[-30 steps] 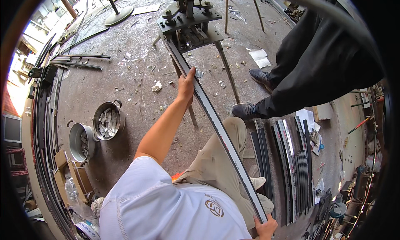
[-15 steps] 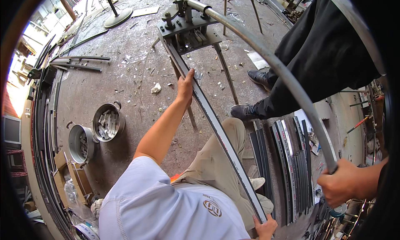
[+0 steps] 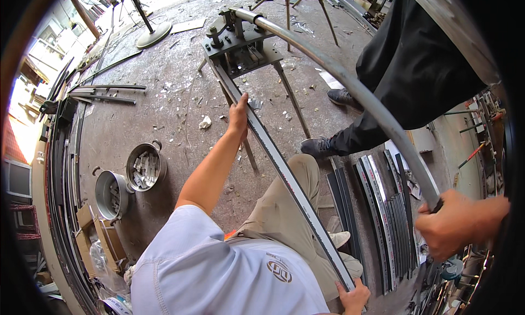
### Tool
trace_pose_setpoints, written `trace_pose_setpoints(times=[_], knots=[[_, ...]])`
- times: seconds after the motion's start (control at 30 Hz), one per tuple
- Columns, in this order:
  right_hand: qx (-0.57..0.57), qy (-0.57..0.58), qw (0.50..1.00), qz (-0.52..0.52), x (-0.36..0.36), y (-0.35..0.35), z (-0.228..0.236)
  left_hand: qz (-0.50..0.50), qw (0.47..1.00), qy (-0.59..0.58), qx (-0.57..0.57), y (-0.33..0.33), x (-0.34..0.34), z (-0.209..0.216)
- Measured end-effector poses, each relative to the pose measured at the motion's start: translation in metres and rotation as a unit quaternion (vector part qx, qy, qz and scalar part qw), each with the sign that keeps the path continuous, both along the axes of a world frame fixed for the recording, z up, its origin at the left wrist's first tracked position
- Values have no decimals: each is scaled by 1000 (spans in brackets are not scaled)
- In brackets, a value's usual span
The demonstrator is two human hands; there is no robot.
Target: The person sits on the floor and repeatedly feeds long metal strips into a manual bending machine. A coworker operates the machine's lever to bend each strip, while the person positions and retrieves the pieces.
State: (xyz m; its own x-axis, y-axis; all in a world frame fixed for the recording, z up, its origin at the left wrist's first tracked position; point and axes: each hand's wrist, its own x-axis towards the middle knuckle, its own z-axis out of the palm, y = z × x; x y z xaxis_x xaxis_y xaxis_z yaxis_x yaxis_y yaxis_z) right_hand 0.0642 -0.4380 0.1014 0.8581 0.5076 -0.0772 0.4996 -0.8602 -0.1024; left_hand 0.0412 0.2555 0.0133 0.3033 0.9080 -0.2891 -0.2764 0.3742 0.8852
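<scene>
A long, dark-edged metal profile point(image 3: 292, 185) with a pale face slants across in front of me. Its far end runs into a dark bench punch press point(image 3: 240, 50) on thin legs. Around the profile's upper part, my left hand point(image 3: 238, 117) is closed, thumb on top. My right hand point(image 3: 355, 296) grips the near end, low in the view beside my knee. From the press, a long curved-looking grey lever pipe point(image 3: 355, 80) reaches to the right. A co-worker's hand point(image 3: 451, 225) is wrapped round the pipe's end.
Two metal pots point(image 3: 112, 195) with short offcuts stand at the left, near a cardboard box point(image 3: 85, 222). Stacked profiles point(image 3: 377, 222) lie to my right. The co-worker's shoe point(image 3: 320, 148) is close to the press legs. Scraps litter the floor point(image 3: 164, 104).
The co-worker's hand and the lever's end have shifted slightly upward in the view. My hands keep their hold on the profile, and the view has moved a little.
</scene>
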Motion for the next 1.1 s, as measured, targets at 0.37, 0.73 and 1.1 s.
trace_pose_setpoints(times=[0.37, 0.73, 1.1], knots=[[3, 20, 1000, 2, -4, 3, 25, -31, 999, -22, -27, -1, -1, 9], [8, 118, 993, -9, -7, 3, 44, -42, 998, -24, -51, -11, -4, 26], [51, 0, 997, -66, 30, -121, 17, -184, 976, -41, -111, -148, 1, 13]])
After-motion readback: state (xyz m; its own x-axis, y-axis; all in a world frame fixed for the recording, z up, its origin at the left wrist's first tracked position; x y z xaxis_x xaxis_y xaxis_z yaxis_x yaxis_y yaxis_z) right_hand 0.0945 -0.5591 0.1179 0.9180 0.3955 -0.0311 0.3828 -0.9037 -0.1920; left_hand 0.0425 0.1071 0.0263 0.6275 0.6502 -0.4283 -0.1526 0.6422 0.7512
